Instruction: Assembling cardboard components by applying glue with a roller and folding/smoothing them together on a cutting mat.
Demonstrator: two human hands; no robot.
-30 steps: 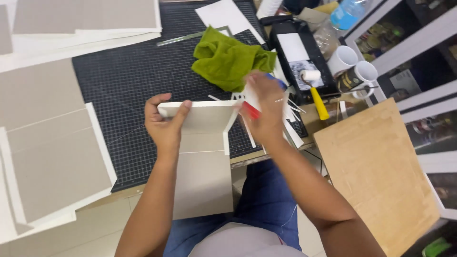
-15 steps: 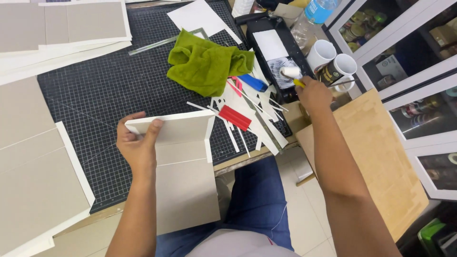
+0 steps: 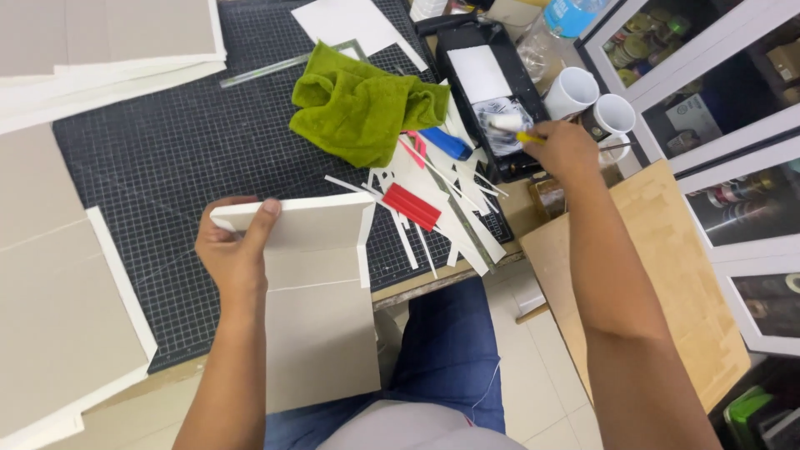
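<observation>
My left hand [image 3: 237,250] grips the top left edge of a folded grey board cover [image 3: 321,333] with white paper wrapped over its upper flap; the board hangs over the table edge toward my lap. My right hand [image 3: 567,150] reaches to the right and holds the yellow handle of a small roller [image 3: 506,123], whose white head rests in a black tray [image 3: 487,92] beside a white sheet inside it. A red flat tool [image 3: 410,206] and a blue-handled tool [image 3: 443,142] lie among white paper strips [image 3: 454,225] between my hands.
A crumpled green cloth [image 3: 358,108] lies on the black gridded cutting mat [image 3: 167,158]. Grey boards on white sheets [image 3: 58,308] sit at left and top left. Two white mugs [image 3: 592,104] stand right of the tray. A wooden board [image 3: 667,275] leans at right, beside glass cabinet doors.
My right hand left the board, moved right to the tray and took the roller handle. My left hand kept hold of the board, which now sits lower and further left in view.
</observation>
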